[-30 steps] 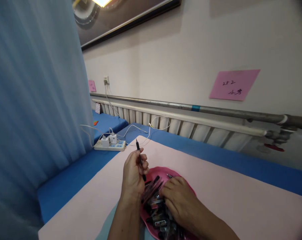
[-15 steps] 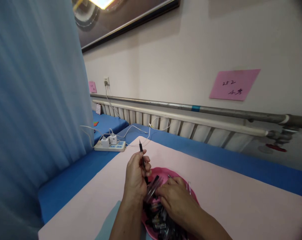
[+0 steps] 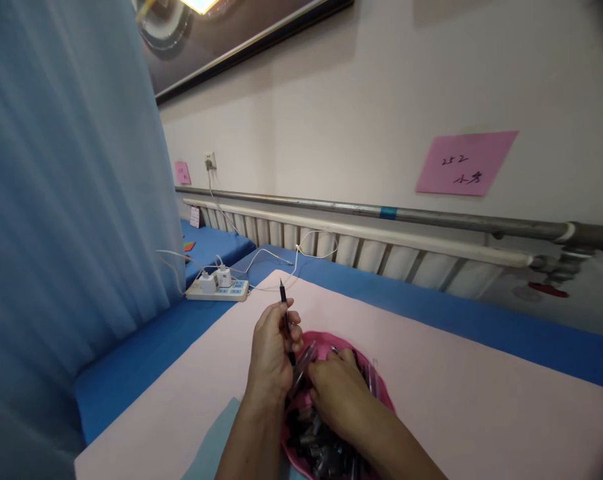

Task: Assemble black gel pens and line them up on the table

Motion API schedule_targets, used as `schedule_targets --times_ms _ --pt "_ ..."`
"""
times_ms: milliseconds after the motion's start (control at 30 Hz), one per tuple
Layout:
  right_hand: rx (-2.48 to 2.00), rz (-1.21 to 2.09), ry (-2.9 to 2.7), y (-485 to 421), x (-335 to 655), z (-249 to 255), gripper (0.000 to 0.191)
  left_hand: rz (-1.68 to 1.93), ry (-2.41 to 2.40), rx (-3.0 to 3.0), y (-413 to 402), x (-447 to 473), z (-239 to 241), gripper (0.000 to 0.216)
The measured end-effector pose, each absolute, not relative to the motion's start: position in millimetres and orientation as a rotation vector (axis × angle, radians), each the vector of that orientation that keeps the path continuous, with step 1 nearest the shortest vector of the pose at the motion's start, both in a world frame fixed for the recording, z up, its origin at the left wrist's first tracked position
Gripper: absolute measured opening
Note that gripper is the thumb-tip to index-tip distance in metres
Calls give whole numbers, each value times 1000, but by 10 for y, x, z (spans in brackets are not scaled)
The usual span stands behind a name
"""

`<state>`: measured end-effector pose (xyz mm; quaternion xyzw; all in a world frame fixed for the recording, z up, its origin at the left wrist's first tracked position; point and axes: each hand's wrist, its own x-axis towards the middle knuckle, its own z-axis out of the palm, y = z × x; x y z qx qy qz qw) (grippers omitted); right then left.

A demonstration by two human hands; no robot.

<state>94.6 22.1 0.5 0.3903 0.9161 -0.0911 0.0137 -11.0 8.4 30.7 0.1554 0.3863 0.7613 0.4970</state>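
Note:
My left hand [image 3: 270, 350] is closed around a pen [image 3: 283, 293] with a dark grip, held nearly upright with its tip pointing up. Below and to the right is a round pink basin [image 3: 326, 339], filled with black and clear pen parts [image 3: 314, 443]. Inside it, my right hand [image 3: 340, 393] reaches down among the parts with its fingers curled. The fingertips are hidden, so what they grip cannot be made out. Beside the left wrist, clear tubes [image 3: 304, 367] lean in the basin, and more clear tubes [image 3: 372, 377] stand at its right side.
Pale pink paper [image 3: 181, 393] covers part of the blue surface [image 3: 121, 377]. A power strip [image 3: 238, 291] with white chargers and cables lies at the far left. Blue curtain [image 3: 71, 200] hangs on the left. Behind run a metal pipe [image 3: 326, 205] and a radiator [image 3: 348, 252].
My right hand has shifted slightly left in the basin, its fingers more curled, and some parts around it have moved. My left hand keeps the pen in almost the same place.

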Motion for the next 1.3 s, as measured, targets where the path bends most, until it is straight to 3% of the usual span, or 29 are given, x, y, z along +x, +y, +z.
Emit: schedule_targets --times_ms 233,367,467,667,800,933,1300 --pt "1234 -276 2901 182 907 2 31 1833 969 431 76 -66 284 22" --pt "1321 -492 3067 245 1024 -28 27 1779 1004 451 101 -60 249 25" --pt "1636 -1037 3156 370 1199 51 20 1694 1016 503 113 -21 254 25" --pt "2103 -2731 2625 605 1515 320 19 1424 951 658 42 212 272 19" --pt "1999 -3324 2099 617 1522 337 23 1286 906 757 18 324 198 18" --pt "1880 -3429 2035 582 1485 331 25 1228 912 842 9 354 182 15" --pt "1714 -3320 2156 555 1470 307 29 1241 885 815 8 338 211 14"
